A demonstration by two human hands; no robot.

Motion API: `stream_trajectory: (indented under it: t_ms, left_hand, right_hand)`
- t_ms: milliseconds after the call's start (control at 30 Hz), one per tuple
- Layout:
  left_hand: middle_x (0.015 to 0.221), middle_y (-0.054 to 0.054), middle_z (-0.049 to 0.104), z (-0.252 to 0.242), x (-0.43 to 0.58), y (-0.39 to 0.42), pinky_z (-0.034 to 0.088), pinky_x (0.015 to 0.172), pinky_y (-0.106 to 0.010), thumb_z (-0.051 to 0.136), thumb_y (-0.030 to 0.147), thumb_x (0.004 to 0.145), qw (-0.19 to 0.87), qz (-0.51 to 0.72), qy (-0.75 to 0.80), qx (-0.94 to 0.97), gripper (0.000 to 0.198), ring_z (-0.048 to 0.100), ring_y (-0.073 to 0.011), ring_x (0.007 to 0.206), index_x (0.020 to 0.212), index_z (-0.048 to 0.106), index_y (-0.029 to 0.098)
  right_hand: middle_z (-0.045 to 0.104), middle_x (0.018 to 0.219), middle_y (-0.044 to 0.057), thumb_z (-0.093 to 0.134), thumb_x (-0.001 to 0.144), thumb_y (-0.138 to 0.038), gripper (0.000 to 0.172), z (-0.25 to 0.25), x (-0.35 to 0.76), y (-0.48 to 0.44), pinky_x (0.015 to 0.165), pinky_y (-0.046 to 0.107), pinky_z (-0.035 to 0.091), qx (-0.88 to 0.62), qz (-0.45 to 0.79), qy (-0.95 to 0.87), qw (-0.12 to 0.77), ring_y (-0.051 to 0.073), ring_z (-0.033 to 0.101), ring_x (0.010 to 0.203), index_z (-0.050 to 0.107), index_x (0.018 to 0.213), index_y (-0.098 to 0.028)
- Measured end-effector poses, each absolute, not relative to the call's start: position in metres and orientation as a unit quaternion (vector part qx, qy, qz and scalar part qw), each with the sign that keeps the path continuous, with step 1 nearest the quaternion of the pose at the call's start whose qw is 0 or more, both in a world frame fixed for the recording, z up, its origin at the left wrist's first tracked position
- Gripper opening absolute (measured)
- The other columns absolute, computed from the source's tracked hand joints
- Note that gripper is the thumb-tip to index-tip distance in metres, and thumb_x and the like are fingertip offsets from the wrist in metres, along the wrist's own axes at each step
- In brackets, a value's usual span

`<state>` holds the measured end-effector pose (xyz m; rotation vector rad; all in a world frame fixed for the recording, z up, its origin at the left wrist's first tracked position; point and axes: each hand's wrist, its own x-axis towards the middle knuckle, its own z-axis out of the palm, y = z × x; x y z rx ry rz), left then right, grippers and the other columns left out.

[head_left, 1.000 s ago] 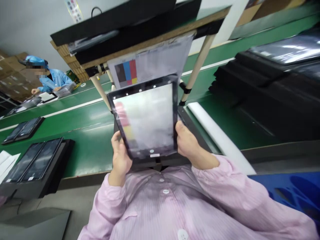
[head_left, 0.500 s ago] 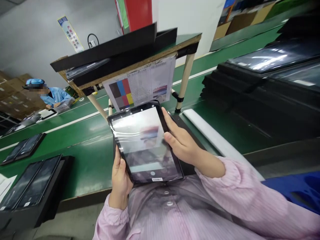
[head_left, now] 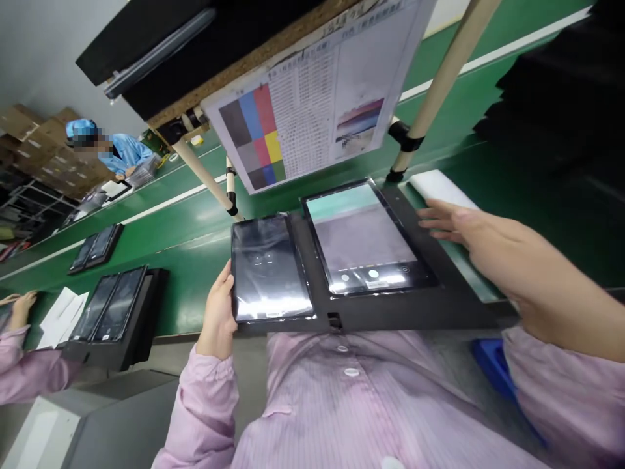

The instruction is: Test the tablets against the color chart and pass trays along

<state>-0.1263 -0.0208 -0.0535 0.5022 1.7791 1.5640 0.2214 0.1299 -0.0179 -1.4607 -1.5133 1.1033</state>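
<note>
A tablet with a dark screen (head_left: 271,270) is at the left end of a black tray (head_left: 390,311). My left hand (head_left: 219,316) grips its left edge, thumb along the side and the other fingers mostly hidden. Beside it in the tray lies a second tablet (head_left: 361,234), its screen lit with a camera-like picture and round buttons along the bottom. Clear film shines on both tablets. My right hand (head_left: 493,247) is open to the right of the lit tablet, fingers stretched out, holding nothing.
A shelf stand with a colour chart (head_left: 307,104) rises behind the tray. A white foam strip (head_left: 442,189) lies at the right, near black stacked trays (head_left: 551,124). Further left are a tray with two tablets (head_left: 110,306), a co-worker's hand (head_left: 22,309) and a person in blue (head_left: 124,153).
The lit tablet has gone from both my hands down into the tray. My right hand has let go and moved right. My left hand now holds the dark tablet's edge.
</note>
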Motion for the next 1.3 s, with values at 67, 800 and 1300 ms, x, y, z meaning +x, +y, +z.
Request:
stream_trajectory:
  t_ms: [67,800,1300]
  left_hand:
    - [0.131,-0.017,0.066,-0.055,-0.127,-0.022,0.042,0.113,-0.05,0.059,0.029,0.09,0.279,0.567,0.735,0.244,0.053,0.059,-0.0294,0.128,0.14,0.056,0.014]
    - [0.167,-0.007,0.02,-0.064,0.052,0.017,0.014,0.127,-0.044,0.04,0.036,0.102,0.375,0.463,0.59,0.545,0.059,0.019,-0.0221,0.154,0.158,0.024,0.024]
    - [0.156,-0.008,0.041,-0.02,0.019,0.0,0.047,0.112,-0.036,0.06,0.041,0.095,0.21,0.683,0.513,0.476,0.056,0.044,-0.0252,0.143,0.146,0.041,0.029]
  right_hand:
    - [0.063,0.129,0.009,0.039,0.1,-0.046,0.048,-0.027,0.23,0.13,0.114,0.05,0.044,-0.577,0.437,-0.588,0.361,0.025,0.062,0.116,0.06,0.135,-0.02]
    - [0.037,0.155,-0.001,0.048,0.097,-0.055,0.068,-0.062,0.242,0.183,0.125,0.036,0.025,-0.469,0.599,-0.528,0.378,0.018,0.037,0.144,0.034,0.155,-0.024]
    - [0.024,0.161,-0.003,0.056,0.096,-0.046,0.066,-0.022,0.186,0.098,0.128,0.038,0.025,-0.246,0.328,-0.641,0.649,0.018,0.018,0.152,0.03,0.155,-0.033]
